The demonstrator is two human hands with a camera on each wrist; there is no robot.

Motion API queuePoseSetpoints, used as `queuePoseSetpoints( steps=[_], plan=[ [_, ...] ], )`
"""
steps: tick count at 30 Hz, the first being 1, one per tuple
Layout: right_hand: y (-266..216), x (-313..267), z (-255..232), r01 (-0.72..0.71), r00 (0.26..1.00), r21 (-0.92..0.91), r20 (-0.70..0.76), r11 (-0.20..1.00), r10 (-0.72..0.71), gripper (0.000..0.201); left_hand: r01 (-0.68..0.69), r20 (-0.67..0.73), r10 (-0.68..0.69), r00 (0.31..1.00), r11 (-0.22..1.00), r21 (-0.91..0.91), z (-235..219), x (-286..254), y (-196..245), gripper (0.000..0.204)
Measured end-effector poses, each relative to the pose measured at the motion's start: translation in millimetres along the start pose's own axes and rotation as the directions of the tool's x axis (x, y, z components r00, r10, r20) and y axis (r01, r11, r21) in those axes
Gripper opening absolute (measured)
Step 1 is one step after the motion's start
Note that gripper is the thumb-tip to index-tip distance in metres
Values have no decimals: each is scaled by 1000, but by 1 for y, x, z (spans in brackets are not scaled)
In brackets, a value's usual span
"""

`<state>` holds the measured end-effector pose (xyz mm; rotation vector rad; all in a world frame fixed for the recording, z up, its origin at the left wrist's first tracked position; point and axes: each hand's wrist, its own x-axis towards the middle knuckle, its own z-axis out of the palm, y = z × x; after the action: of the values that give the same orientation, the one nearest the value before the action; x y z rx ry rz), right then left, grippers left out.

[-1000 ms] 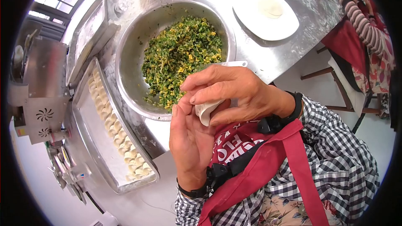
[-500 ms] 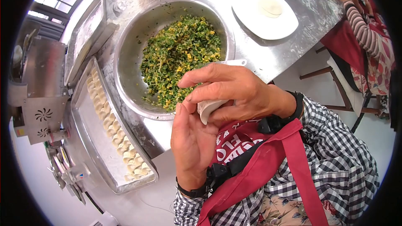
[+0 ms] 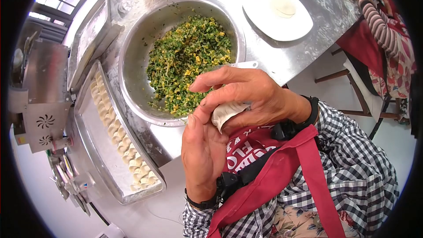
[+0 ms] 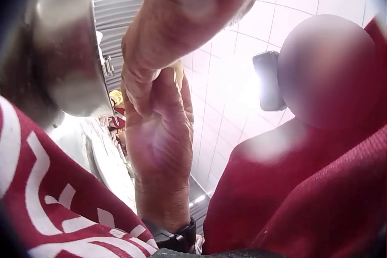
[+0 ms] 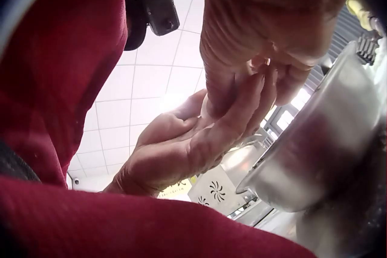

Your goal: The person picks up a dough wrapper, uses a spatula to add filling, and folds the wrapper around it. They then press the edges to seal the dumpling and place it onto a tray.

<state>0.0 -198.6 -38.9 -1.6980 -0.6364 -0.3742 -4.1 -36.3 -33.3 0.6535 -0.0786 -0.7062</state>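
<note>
A pale dumpling (image 3: 227, 113) with a crimped edge sits between both hands, above the apron and by the near rim of the bowl. My right hand (image 3: 253, 94) arches over it from the right, its thumb and fingers pinching the dough. From below, my left hand (image 3: 203, 150) holds the dumpling's left end with its palm up, thumb near the right fingertips. The wrist views show the left hand (image 4: 160, 137) and right hand (image 5: 266, 22) meeting at the fingers; the hands mostly hide the dumpling there.
A large steel bowl (image 3: 132, 92) holds chopped green and yellow filling, with a white utensil handle (image 3: 246, 65) at its rim. Left of it, a metal tray (image 3: 99, 150) bears rows of dumplings. A white plate (image 3: 264, 22) carries round wrappers (image 3: 283, 7). Another person's arm (image 3: 374, 20) is at right.
The dumpling has turned between the fingers, showing more of its side and crimped edge. Both hands stay together, with small finger shifts; the left hand has moved slightly right.
</note>
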Motion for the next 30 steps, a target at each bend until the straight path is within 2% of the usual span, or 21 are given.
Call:
queuePoseSetpoints(
  steps=[2, 4, 7, 10, 13, 17, 20, 22, 23, 26, 28, 30],
  plan=[
    [1, -1, 1, -22, 1000, 16, 2, 1000, 22, 42, 4, 10, -5, 1000, 1000, 4, 2, 0, 1, 55],
    [6, -2, 1, 88, 996, 78, 25, 993, -90, 28, 57, -56, -54, 997, 997, 47, 6, 1, 3, 56],
    [5, -4, 0, 31, 995, 104, 88, 994, -40, 20, 107, -49, -104, 993, 992, 59, 3, 1, 3, 58],
    [6, -2, -4, 82, 984, 35, 154, 996, -86, 14, 127, -68, -120, 991, 985, 114, -1, 2, 2, 59],
    [9, -4, -1, 33, 990, 103, 132, 994, -47, 12, 113, -98, -106, 989, 991, 72, 2, 3, 0, 60],
    [14, -6, -2, 68, 989, 113, 121, 991, -82, 14, 89, -120, -82, 989, 995, 54, 2, 3, -1, 60],
    [9, -6, -4, 33, 988, 88, 145, 996, -46, 17, 118, -79, -111, 991, 989, 87, 0, 3, 1, 58],
    [3, -6, 0, -98, 992, 170, 96, 981, 82, 19, 110, -32, -107, 994, 989, 98, 0, 1, 2, 56],
    [4, -7, 0, -99, 992, 171, 97, 980, 83, 19, 110, -33, -107, 994, 989, 96, -1, 1, 2, 56],
    [6, -7, -3, -80, 988, 144, 143, 986, 59, 21, 146, -62, -141, 988, 984, 98, -2, 1, 1, 54],
    [8, -5, -5, 35, 974, 43, 224, 998, -44, 20, 167, -67, -158, 985, 974, 153, -1, 2, 1, 53],
    [12, -5, -5, 72, 971, 50, 226, 996, -81, 19, 141, -57, -133, 990, 974, 179, 0, 4, 1, 53]
  ],
)
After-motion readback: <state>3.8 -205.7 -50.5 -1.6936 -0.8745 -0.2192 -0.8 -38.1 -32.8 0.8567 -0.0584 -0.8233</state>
